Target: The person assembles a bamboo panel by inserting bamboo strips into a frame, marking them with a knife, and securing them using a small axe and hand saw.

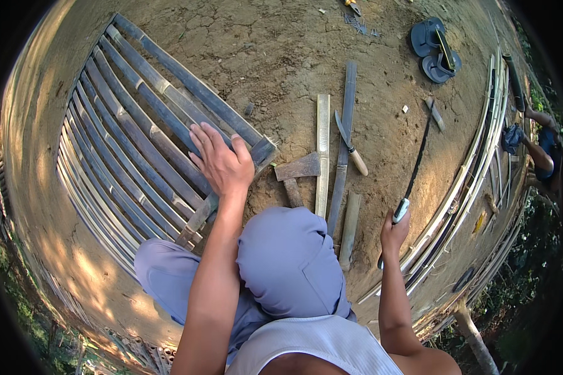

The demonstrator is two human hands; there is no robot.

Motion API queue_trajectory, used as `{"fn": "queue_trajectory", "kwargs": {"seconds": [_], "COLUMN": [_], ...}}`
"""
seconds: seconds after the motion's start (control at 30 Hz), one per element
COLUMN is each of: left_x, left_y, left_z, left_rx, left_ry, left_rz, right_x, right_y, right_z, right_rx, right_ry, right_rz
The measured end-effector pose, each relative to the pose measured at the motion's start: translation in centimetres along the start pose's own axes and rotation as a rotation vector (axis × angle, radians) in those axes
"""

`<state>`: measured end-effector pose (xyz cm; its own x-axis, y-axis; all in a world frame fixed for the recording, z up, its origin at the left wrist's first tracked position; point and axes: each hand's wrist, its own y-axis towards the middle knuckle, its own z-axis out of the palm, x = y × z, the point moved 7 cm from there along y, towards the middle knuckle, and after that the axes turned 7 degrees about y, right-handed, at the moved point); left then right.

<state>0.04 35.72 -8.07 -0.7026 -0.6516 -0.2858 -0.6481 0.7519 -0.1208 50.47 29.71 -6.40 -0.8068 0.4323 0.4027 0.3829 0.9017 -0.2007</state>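
My left hand (222,156) lies flat with its fingers stretched out on the near end of a slatted bamboo frame (131,115). The frame rests on the ground to my left, its long slats fixed across end bars. In my right hand (395,234) is the grey and black handle of a saw (414,169) with a long, narrow, dark blade pointing away from me. Between my hands lie a hatchet (298,167), a light bamboo strip (322,150), a darker bamboo strip (347,100) and a knife (351,145) with a wooden handle.
A short bamboo piece (350,231) lies by my knee. Flip-flops (435,50), pliers (354,7) and loose nails (360,26) are farther off. Beyond the saw tip is a wooden-handled tool (436,115). Long bamboo strips (475,169) line the right, near another person (541,150).
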Motion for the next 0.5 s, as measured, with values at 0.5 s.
{"fn": "queue_trajectory", "kwargs": {"seconds": [0.5], "left_x": [6.1], "left_y": [2.1], "left_z": [-4.9], "left_rx": [0.086], "left_ry": [-0.429], "left_rz": [0.093], "right_x": [17.0], "right_y": [-14.3], "right_z": [18.6], "right_rx": [0.436], "right_ry": [-0.161], "right_rz": [-0.692]}}
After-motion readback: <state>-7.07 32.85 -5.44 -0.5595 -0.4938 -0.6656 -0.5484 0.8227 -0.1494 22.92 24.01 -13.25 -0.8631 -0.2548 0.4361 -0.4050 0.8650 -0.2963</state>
